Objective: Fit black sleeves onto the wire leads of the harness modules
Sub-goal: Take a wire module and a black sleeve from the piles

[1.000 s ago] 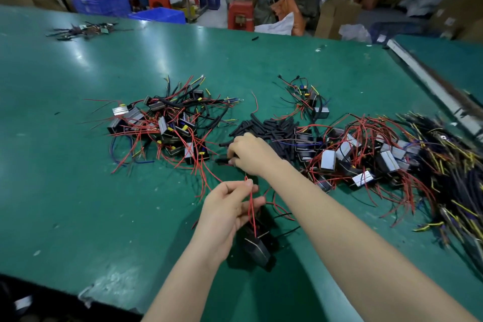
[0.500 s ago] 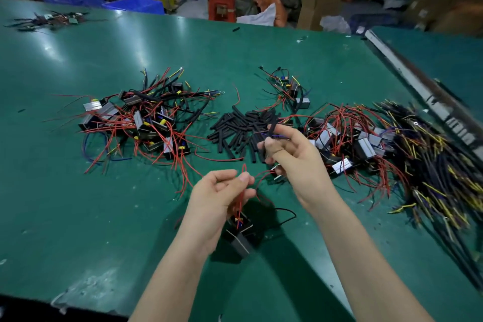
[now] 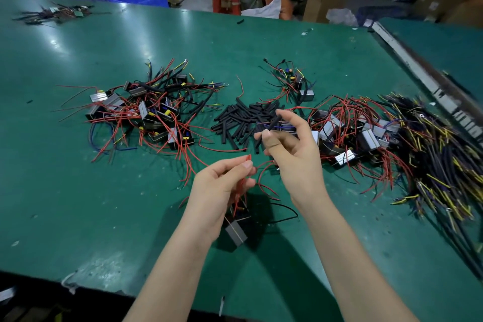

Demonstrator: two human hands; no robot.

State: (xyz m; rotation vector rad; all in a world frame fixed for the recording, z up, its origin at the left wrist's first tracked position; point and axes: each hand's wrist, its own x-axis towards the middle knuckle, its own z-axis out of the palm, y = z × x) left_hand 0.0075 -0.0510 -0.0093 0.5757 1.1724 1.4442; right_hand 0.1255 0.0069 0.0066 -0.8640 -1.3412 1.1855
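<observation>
From the head camera, the right hand pinches a single black sleeve between thumb and forefinger. The sleeve's long axis runs diagonally, its upper end tilted away to the right and its lower end coming down towards the left hand. The left hand sits just below and to the left of the right, fingers curled round a bunch of red wire leads, whose free tips poke up past the thumb. The harness module they belong to hangs under the left hand's heel, close to the green surface.

The relation that matters: the lead tips lie below-left of the sleeve's lower mouth, near but apart, and the two axes are not yet in line. I judge the right hand is the one to close the gap and swing the sleeve onto the lead. The pile of spare sleeves lies just beyond the right hand's fingers.
</observation>
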